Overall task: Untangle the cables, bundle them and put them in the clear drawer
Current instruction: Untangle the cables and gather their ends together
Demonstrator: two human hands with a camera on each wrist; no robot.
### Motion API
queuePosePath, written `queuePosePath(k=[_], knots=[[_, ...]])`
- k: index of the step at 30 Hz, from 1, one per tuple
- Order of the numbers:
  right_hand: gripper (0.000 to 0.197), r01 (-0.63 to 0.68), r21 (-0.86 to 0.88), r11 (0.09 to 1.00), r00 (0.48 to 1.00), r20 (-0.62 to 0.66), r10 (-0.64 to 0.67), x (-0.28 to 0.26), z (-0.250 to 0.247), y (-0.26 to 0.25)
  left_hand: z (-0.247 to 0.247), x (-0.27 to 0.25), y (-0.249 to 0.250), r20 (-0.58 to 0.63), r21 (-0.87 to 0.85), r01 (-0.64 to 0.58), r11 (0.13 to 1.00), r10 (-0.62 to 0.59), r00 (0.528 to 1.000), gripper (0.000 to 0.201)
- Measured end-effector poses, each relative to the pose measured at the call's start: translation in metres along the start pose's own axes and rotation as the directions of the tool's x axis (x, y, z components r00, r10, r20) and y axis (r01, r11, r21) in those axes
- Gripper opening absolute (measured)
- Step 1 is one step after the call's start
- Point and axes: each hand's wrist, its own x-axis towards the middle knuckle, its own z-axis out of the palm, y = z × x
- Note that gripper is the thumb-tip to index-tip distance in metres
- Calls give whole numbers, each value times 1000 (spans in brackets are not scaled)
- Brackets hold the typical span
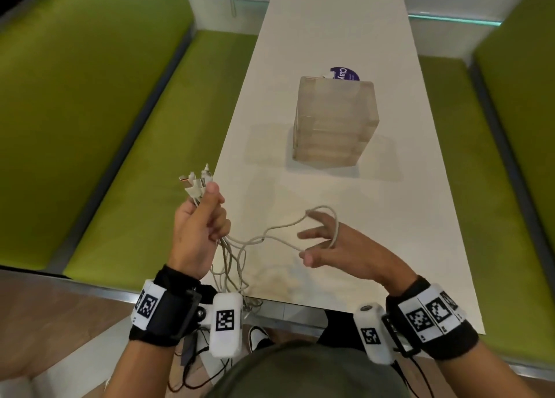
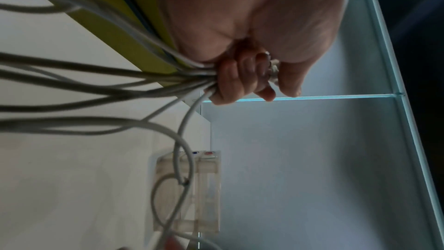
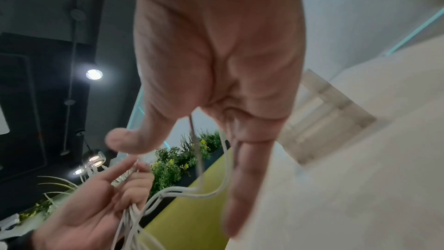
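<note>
My left hand (image 1: 204,217) is raised over the table's left edge and grips a bunch of white cables (image 1: 279,226) just below their connector ends (image 1: 195,181). The left wrist view shows its curled fingers (image 2: 240,81) round the strands (image 2: 96,90). Slack loops hang down past the table's near edge. My right hand (image 1: 327,241) is held above the table with fingers spread and fairly straight. One cable loop is hooked over them, and the strand (image 3: 192,195) runs between the fingers (image 3: 240,168). The clear drawer unit (image 1: 335,118) stands mid-table with its drawers closed.
A purple round label (image 1: 344,73) lies behind the drawer unit. The white table (image 1: 405,217) is long and narrow, with green benches (image 1: 126,157) along both sides. A shoe (image 1: 258,336) and dark wires show under the near edge.
</note>
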Motion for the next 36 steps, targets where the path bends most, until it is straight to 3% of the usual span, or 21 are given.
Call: queuePosePath(k=[2, 5, 7, 10, 13, 18, 23, 25, 28, 30, 32, 34, 36], knots=[[101, -89, -216, 972, 991, 79, 108, 5, 12, 2, 5, -2, -1, -7, -5, -13, 1000, 13, 1000, 29], [63, -73, -393, 917, 988, 100, 121, 10, 37, -2, 13, -6, -3, -21, 5, -29, 1000, 29, 999, 32], [57, -24, -317, 948, 998, 55, 44, 15, 53, -6, 18, -9, -4, -20, -5, -20, 1000, 20, 1000, 34], [72, 30, -118, 993, 999, -21, -33, 27, 69, -13, 24, -12, -6, -6, -55, -3, 998, 3, 1000, 32], [48, 102, 49, 994, 992, -77, -98, 39, 80, -17, 27, -13, -7, 19, -74, -2, 997, 4, 1000, 31], [12, 171, 51, 984, 968, -194, -159, 41, 70, -3, 13, -8, 3, 20, -64, -44, 997, 46, 999, 32], [5, 126, -178, 976, 992, 35, -122, 22, 41, 20, -9, -2, 14, -39, -69, -78, 995, 76, 996, 30], [5, 116, -148, 982, 990, -62, -126, 16, 36, 28, -14, -2, 16, -50, -75, -79, 994, 75, 996, 31], [8, 203, 155, 967, 922, -363, -135, 11, 31, 33, -17, -3, 15, -44, -77, -75, 994, 72, 996, 32], [10, 258, 280, 925, 905, -406, -129, 7, 28, 31, -17, -5, 14, -39, -67, -69, 995, 67, 997, 33], [12, 243, 214, 946, 941, -287, -177, 4, 23, 31, -17, -5, 14, -45, -63, -70, 996, 67, 997, 33], [12, 182, 42, 982, 983, -21, -182, 1, 22, 33, -16, -4, 14, -56, -71, -76, 995, 72, 996, 33], [7, 158, -170, 973, 967, 226, -118, 1, 30, 36, -14, -3, 14, -44, -79, -83, 993, 80, 996, 34]])
